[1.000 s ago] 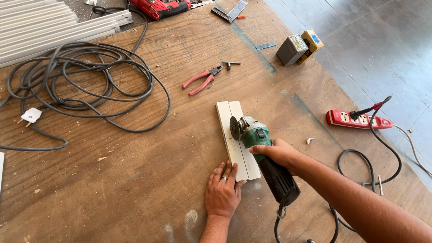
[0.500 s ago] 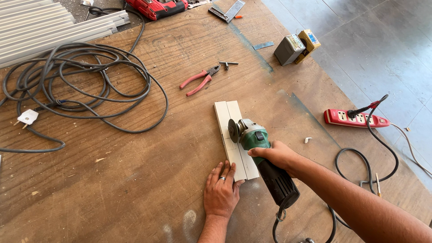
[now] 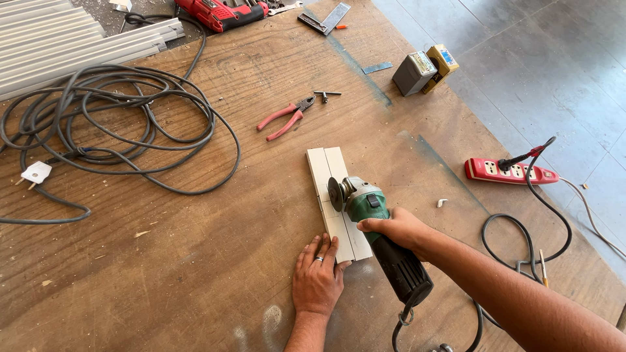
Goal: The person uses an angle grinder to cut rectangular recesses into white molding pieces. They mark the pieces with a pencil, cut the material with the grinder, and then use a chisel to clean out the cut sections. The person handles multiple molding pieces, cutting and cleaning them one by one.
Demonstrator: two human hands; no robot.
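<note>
Now right hand (image 3: 396, 229) grips green grinder (image 3: 375, 229); left hand (image 3: 317, 277) flat, open, pressing white strip (image 3: 329, 189).

1. Workshop or job-site work area: large scuffed brown plywood tabletop (image 3: 163, 261) over a grey concrete floor (image 3: 554, 78).
2. Power tools: green-and-black angle grinder (image 3: 381, 244); red power tool (image 3: 218, 12) at the far edge.
3. Hand tools: red-handled pliers (image 3: 285, 118), metal square (image 3: 325, 18).
4. Coiled grey extension cable (image 3: 111, 127), red power strip (image 3: 510, 171).
5. Stock: pale ribbed metal profiles (image 3: 65, 39), white flat strip (image 3: 336, 199).
</note>
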